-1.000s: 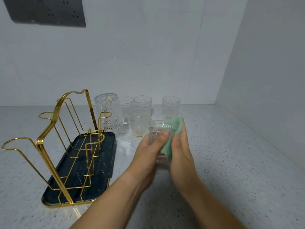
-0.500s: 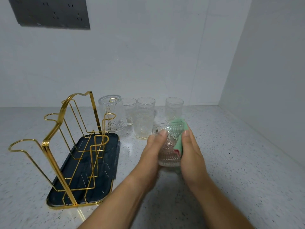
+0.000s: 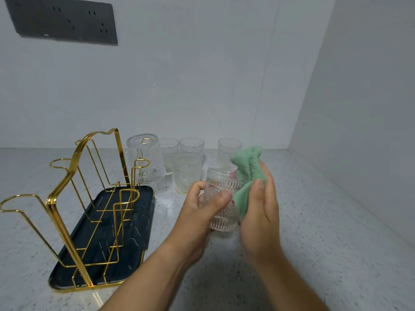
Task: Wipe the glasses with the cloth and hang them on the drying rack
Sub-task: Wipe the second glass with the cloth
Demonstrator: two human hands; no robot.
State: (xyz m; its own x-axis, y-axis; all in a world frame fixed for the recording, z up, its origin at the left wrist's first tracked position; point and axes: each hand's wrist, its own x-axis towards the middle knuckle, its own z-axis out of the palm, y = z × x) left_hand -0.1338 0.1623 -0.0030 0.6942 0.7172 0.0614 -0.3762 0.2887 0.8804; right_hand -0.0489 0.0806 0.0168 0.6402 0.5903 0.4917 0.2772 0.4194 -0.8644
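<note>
My left hand [image 3: 197, 212] grips a ribbed clear glass [image 3: 221, 205] held upright above the counter. My right hand [image 3: 262, 212] holds a green cloth [image 3: 248, 176] against the glass's right side, with part of the cloth bunched up above the rim. The gold wire drying rack [image 3: 67, 198] stands on its dark tray [image 3: 125, 254] at the left. One glass [image 3: 146, 162] hangs upside down on the rack's far right prong. Three more glasses stand behind my hands: one at the back left [image 3: 168, 151], one in front of it [image 3: 187, 173] and one to the right [image 3: 228, 151].
A speckled white counter [image 3: 314, 232] runs under everything, closed in by a back wall and a right side wall [image 3: 359, 108]. A dark socket panel [image 3: 65, 21] is mounted high on the back wall at the left.
The cloth has moved up from the glass's side and now bunches above its rim. My left thumb has come across the front of the glass. The view has shifted slightly.
</note>
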